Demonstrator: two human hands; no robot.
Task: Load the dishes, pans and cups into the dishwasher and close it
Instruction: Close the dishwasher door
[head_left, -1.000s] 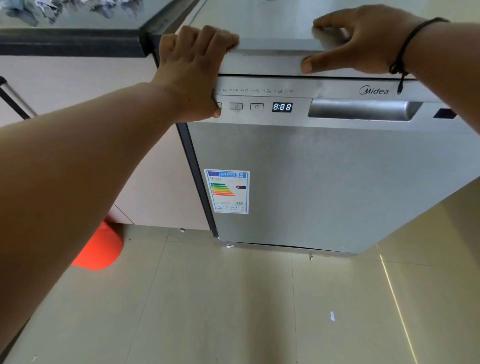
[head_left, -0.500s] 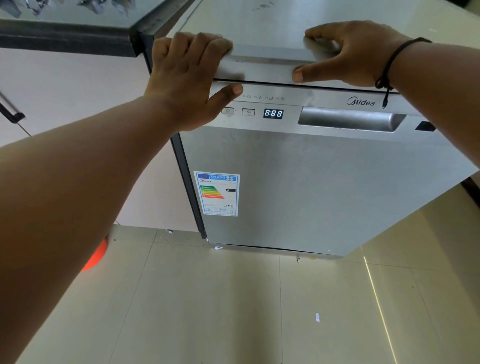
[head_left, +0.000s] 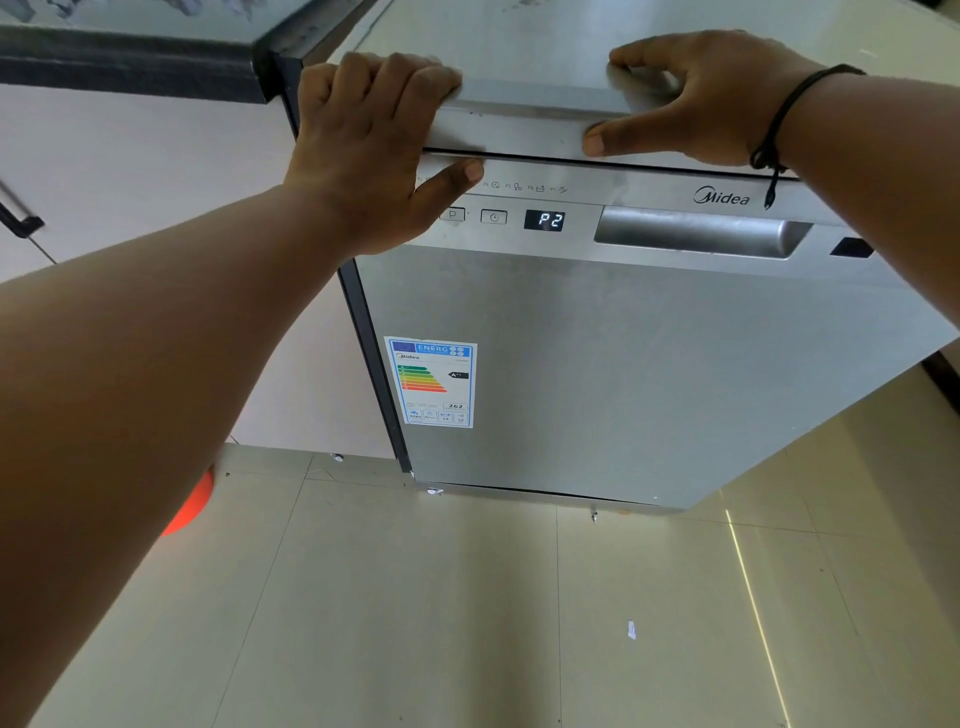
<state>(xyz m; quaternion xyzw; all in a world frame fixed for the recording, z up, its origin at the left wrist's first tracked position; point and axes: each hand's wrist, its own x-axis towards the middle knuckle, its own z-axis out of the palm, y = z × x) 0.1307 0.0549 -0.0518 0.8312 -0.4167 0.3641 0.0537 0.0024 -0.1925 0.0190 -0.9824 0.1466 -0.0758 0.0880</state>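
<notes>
A silver Midea dishwasher (head_left: 649, 374) stands with its door closed. Its small display (head_left: 544, 220) reads P2, beside a recessed handle (head_left: 696, 236). My left hand (head_left: 363, 140) grips the left end of the top edge, with fingers hooked over the top and the thumb lying on the control panel near the program icons. My right hand (head_left: 711, 98), with a black cord at the wrist, rests on the top further right, fingers flat and thumb on the front face. No dishes, pans or cups are in view.
A pale cabinet (head_left: 156, 171) under a dark-edged counter (head_left: 130, 73) adjoins the dishwasher's left side. An orange object (head_left: 189, 506) lies on the tiled floor behind my left forearm. A small white scrap (head_left: 631, 629) lies on the tiles in front.
The display has changed from 888 to P2. My left thumb has lifted from the lower buttons up to the icon row. Both hands stay on the top edge.
</notes>
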